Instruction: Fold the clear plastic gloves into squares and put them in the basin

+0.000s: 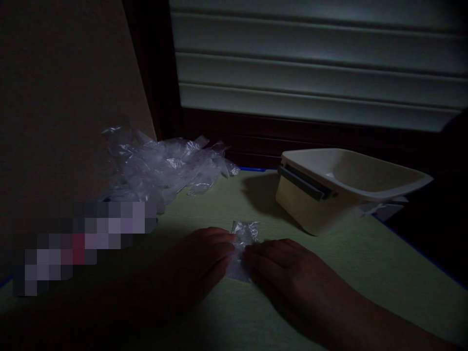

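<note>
A small clear plastic bag (245, 233) lies crinkled on the green tabletop (204, 312), between my two hands. My left hand (206, 258) rests palm down at the bag's left edge, fingers stretched out and fingertips touching the plastic. From the right, my right hand (285, 268) lies over the bag's right side, its fingers extended flat on it. Dim light hides the undersides of both hands, and neither seems to grip the plastic. The bag's top end shows beyond the fingertips, and its lower end shows between the hands.
A heap of clear plastic bags (171, 163) is piled at the back left, against the wall. At the right stands a cream-coloured bin (310, 204) with a grey clip. A blurred-out item (84, 243) lies at the left. Behind the table is a slatted panel (310, 63).
</note>
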A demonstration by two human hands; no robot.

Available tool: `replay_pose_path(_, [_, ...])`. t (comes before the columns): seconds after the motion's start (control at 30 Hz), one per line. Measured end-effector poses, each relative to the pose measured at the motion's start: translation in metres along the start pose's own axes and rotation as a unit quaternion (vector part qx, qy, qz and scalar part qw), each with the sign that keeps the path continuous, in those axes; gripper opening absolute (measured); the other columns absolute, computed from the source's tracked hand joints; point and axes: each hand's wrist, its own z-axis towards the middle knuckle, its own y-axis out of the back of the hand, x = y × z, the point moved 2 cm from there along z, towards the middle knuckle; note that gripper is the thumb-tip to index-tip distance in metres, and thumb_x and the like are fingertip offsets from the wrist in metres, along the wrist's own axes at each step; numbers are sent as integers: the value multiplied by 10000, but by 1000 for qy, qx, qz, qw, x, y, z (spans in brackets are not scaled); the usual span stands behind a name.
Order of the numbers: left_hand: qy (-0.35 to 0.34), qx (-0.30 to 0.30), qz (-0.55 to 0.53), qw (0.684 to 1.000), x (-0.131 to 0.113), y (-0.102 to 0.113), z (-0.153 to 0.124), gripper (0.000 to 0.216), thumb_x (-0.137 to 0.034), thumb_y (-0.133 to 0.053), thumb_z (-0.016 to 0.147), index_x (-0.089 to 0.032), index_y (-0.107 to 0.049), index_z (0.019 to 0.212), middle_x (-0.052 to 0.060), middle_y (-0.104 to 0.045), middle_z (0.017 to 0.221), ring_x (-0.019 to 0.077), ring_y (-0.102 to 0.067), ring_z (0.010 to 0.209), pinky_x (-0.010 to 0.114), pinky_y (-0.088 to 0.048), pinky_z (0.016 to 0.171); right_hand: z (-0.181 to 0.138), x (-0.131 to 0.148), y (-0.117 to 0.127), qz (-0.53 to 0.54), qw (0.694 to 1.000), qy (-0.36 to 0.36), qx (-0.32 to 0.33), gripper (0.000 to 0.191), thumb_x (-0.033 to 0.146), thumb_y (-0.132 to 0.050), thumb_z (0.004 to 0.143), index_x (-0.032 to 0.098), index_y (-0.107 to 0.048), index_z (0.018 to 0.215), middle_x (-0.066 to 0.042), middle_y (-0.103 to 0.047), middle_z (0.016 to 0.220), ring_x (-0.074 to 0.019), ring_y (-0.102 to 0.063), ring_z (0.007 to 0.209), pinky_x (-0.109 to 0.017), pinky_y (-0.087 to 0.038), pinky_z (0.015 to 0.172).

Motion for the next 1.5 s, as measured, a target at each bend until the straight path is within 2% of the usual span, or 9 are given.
replay_pose_path(0.17, [-10,-7,-20,1000,4,-2,-2,367,-62,-366,846,-177,-422,1190,75,-534,1188,185,-455,1132,359,-395,973,0,3,9,22,998,3,55,267,346,-541,837,159,-595,1020,-99,-640,1048,-243,-587,918,-401,-454,787])
replay_pose_path(0.3, [-15,-8,-35,999,2,-1,-3,413,-19,-353,796,-179,-433,1168,79,-535,1187,188,-456,1131,366,-393,971,-1,3,3,-14,1000,19,7,157,211,-488,867,167,-613,952,-99,-665,976,-230,-609,873,-387,-460,759])
replay_pose_path(0.43, [10,-7,-41,999,0,-1,-2,438,-30,-382,764,-186,-433,1170,78,-536,1182,207,-457,1127,388,-391,963,-1,2,-3,-17,999,38,-31,220,102,-410,871,154,-622,896,-108,-675,880,-219,-611,833,-364,-462,724])
replay_pose_path(0.6, [24,-32,-52,998,3,-1,2,295,-98,-450,780,-183,-491,1060,67,-594,1026,196,-532,976,366,-441,866,0,2,6,116,992,-37,-28,234,150,-376,884,150,-611,879,-64,-650,781,-163,-588,702,-304,-451,663])
replay_pose_path(0.7, [51,-4,-55,997,4,0,4,180,-129,-454,808,-189,-544,951,41,-611,932,177,-550,883,325,-451,802,-3,2,8,146,987,-55,-31,177,269,-489,853,157,-603,928,-64,-651,825,-181,-586,761,-315,-444,695])
replay_pose_path(0.8, [78,3,-57,995,4,4,5,162,-122,-431,818,-189,-561,889,21,-603,872,156,-551,819,283,-444,746,-4,1,5,152,986,-50,-34,326,353,-613,778,172,-572,1046,-72,-651,950,-209,-581,869,-337,-437,758])
replay_pose_path(1.03, [121,33,-75,989,2,5,6,133,-217,-457,841,-187,-584,863,28,-596,851,166,-547,813,287,-433,731,1,-2,-2,253,957,-131,-49,161,241,-462,880,203,-574,989,-20,-647,875,-138,-593,761,-262,-448,680])
replay_pose_path(1.3, [145,-19,-61,987,3,8,10,163,-278,-480,824,-181,-593,756,-15,-603,716,131,-569,664,239,-435,608,-1,-2,-1,287,944,-151,-54,160,296,-447,884,182,-560,878,-4,-607,715,-121,-558,611,-231,-423,536])
replay_pose_path(1.5, [143,-13,-44,989,2,11,11,185,-255,-455,831,-174,-582,723,-15,-654,806,126,-597,693,237,-448,646,-2,-5,-5,288,942,-139,-101,221,234,-498,856,213,-497,1076,-28,-620,941,-135,-587,775,-258,-471,669])
